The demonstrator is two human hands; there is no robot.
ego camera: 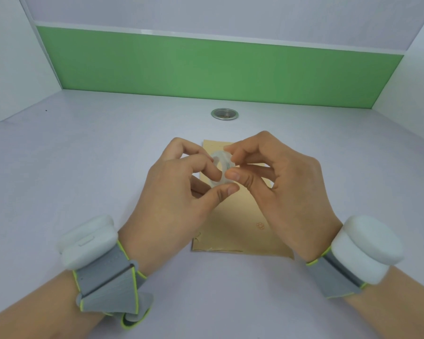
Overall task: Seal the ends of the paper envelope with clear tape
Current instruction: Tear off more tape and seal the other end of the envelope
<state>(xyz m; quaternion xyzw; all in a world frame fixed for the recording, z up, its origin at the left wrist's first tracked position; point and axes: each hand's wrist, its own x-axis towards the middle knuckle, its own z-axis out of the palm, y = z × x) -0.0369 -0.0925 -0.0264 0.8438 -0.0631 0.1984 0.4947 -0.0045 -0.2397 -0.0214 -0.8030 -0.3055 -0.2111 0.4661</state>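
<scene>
Grip state, head view: the left hand [179,182] held the clear tape roll [219,156] with curled fingers over its top and the thumb under its lower rim. The right hand [279,182] pinched the roll's near edge between thumb and forefinger, the other fingers loosely curled. Whether a free tape end was caught in that pinch could not be told.

The roll was raised above the counter [83,167], over the far half of the paper envelope [230,228]. The envelope lay flat under both hands, its long side running away from the person, with the near end visible between the wrists.

Likely faults from here:
- The clear tape end is hard to find, so the nail may slip off it.
- A peeled strip may fold and stick to itself or to a fingertip.
- Nothing pinned the envelope down, so a pull on stuck tape could lift or skew it.

Hand pose: both wrists were level, palms turned inward, fingertips meeting at the roll.
</scene>
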